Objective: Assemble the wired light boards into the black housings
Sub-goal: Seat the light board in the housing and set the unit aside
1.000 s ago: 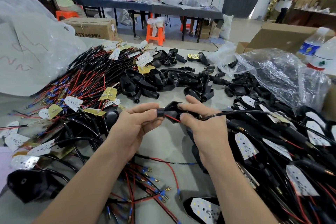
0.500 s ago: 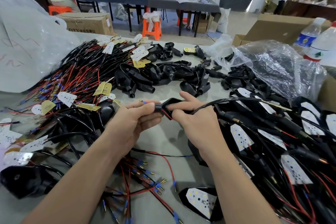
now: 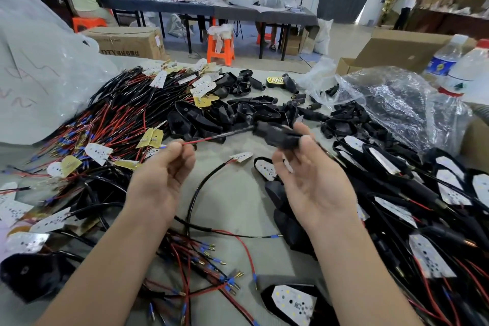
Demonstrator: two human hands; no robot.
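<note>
The left hand [image 3: 161, 174] pinches the red wire [image 3: 203, 140] leaving the black housing [image 3: 277, 135] that the right hand [image 3: 315, 188] grips, near a clear bag [image 3: 391, 98] of black parts.

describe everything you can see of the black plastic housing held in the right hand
The black plastic housing is a dark, elongated shell, motion-blurred, held roughly level in the air. The right hand grips it with thumb and fingertips. A black-sleeved red wire runs from one end to the left hand, which pinches it.

Bare table patch [image 3: 232, 206] at centre, crossed by looped cable [image 3: 195, 190]. Wire pile [image 3: 105, 119] blocks left; housings [image 3: 423, 193] crowd right, probably to edge; loose shells [image 3: 238, 114] behind.
</note>
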